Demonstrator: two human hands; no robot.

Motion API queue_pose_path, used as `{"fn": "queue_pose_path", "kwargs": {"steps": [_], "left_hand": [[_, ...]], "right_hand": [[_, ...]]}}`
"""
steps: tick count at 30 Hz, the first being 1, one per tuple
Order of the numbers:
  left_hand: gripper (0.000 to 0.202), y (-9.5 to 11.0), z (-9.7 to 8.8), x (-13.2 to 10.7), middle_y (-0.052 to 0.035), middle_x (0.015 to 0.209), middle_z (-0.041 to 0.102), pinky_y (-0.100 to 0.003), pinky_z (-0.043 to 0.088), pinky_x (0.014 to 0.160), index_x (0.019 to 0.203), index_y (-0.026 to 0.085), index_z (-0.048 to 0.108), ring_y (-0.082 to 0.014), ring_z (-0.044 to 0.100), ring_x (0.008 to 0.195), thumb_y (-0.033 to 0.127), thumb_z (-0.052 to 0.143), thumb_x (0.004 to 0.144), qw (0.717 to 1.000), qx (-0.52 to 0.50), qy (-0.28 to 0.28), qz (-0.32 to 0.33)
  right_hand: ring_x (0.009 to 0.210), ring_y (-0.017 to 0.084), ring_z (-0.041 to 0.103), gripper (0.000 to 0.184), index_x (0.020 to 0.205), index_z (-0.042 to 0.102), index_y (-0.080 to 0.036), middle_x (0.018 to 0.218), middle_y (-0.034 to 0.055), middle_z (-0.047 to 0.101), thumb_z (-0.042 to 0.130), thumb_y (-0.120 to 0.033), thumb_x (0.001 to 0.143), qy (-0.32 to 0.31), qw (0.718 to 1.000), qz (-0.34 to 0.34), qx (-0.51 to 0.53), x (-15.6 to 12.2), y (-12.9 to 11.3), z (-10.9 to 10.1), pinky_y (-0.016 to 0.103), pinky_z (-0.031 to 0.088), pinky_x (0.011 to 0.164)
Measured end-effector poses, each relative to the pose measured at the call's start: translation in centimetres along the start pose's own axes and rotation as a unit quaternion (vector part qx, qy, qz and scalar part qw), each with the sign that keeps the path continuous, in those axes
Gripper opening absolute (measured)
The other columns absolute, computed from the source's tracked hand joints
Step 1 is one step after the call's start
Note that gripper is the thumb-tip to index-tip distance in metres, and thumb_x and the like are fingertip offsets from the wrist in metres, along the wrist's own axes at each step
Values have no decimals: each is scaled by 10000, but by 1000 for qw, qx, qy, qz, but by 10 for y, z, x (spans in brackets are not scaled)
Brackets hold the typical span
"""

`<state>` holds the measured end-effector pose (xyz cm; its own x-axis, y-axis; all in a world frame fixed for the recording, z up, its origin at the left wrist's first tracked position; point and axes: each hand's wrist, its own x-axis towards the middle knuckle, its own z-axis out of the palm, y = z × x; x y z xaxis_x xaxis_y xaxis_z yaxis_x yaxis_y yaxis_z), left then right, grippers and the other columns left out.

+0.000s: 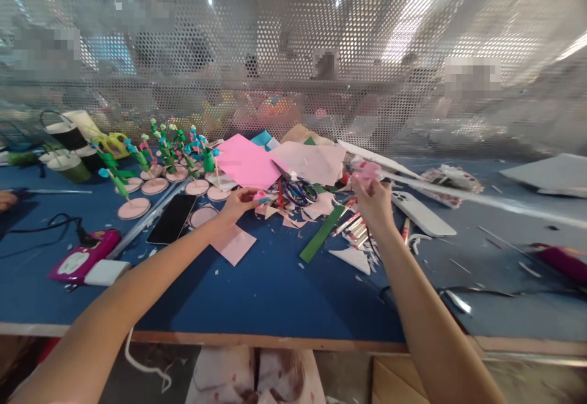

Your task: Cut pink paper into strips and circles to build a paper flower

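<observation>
My left hand (239,203) is closed in a pinch on a small pink paper piece (260,196) with a bit of green at its edge. To the right, my right hand (375,203) is raised above the paper scraps. Its fingers are closed on a blurred pink object (367,170) whose kind I cannot make out; a dark cord hangs just below this hand. Between the hands lie blue-handled scissors (299,191) and a green paper strip (322,234). A bright pink sheet (247,162) rests behind my left hand, and a pale pink sheet (236,245) lies below it.
Several small paper figures on round pink bases (134,208) stand at the left. A black phone (172,219) and a magenta power strip (87,257) lie nearby. On the right is a white phone (424,213). A perforated metal panel (293,43) closes the back.
</observation>
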<state>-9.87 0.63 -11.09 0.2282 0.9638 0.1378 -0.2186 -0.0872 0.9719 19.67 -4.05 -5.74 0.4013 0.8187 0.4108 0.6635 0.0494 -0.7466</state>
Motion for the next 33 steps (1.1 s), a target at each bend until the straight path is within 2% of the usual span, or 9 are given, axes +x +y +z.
{"fn": "queue_pose_path", "kwargs": {"steps": [1, 3, 5, 8, 11, 16, 23, 29, 33], "left_hand": [[478, -1, 0, 1, -23, 790, 714, -256, 497, 689, 830, 139, 704, -126, 635, 709, 295, 881, 414, 1000, 0, -1, -2], [480, -2, 0, 1, -32, 805, 718, -266, 503, 693, 832, 137, 709, -134, 639, 718, 307, 879, 416, 1000, 0, -5, -5], [480, -2, 0, 2, -32, 804, 720, -265, 506, 696, 827, 140, 713, -135, 641, 722, 309, 880, 410, 1000, -3, -1, -4], [467, -1, 1, 1, -29, 809, 721, -258, 508, 701, 837, 150, 717, -131, 642, 726, 315, 875, 430, 1000, -20, 20, 7], [456, 0, 0, 1, -27, 800, 717, -266, 512, 711, 862, 154, 714, -133, 645, 723, 324, 865, 466, 998, -35, 53, 17], [452, -1, -2, 1, -33, 814, 710, -309, 525, 735, 861, 150, 704, -148, 648, 729, 346, 856, 484, 995, -52, 79, 25], [495, -2, -2, 3, -26, 812, 700, -327, 529, 762, 858, 146, 688, -141, 643, 718, 376, 861, 455, 995, -49, 82, 18], [482, -4, -3, 4, -6, 777, 673, -299, 523, 731, 858, 143, 674, -123, 620, 707, 348, 854, 460, 994, -26, 103, 16], [467, -3, -2, 3, 3, 767, 654, -297, 526, 712, 857, 146, 666, -120, 606, 700, 341, 845, 472, 994, -18, 105, 16]], "right_hand": [[580, 166, 567, 234, 751, 543, -183, 651, 20, 533, 518, -413, 785, -24, 995, 43, 83, 1, -1, -1, 301, 479, 564], [442, 138, 516, 205, 708, 543, -180, 540, -4, 528, 572, -383, 702, -90, 960, 118, 238, 1, -6, -5, 266, 425, 441], [359, 119, 463, 181, 657, 547, -174, 445, -14, 507, 605, -343, 633, -171, 918, 140, 328, -3, -14, -10, 248, 374, 373], [263, 79, 333, 201, 625, 564, -172, 320, -58, 405, 631, -361, 635, -271, 878, 131, 371, -14, -26, -10, 240, 348, 334], [226, 61, 281, 277, 583, 576, -166, 272, -67, 373, 671, -416, 656, -294, 891, 102, 332, -26, -32, 0, 228, 333, 310], [211, 84, 348, 375, 466, 531, -171, 251, -41, 388, 733, -439, 632, -275, 930, 126, 206, -38, -36, 24, 221, 314, 282], [241, 94, 390, 332, 440, 463, -194, 250, -41, 382, 632, -247, 721, -264, 947, 168, 73, -42, -47, 38, 194, 289, 271], [284, 106, 442, 209, 525, 437, -205, 312, -69, 403, 581, -197, 676, -257, 960, 104, 38, -42, -42, 49, 203, 348, 320], [304, 125, 459, 130, 583, 470, -201, 319, -67, 409, 565, -209, 671, -267, 957, 108, 24, -43, -42, 53, 217, 362, 338]]}}
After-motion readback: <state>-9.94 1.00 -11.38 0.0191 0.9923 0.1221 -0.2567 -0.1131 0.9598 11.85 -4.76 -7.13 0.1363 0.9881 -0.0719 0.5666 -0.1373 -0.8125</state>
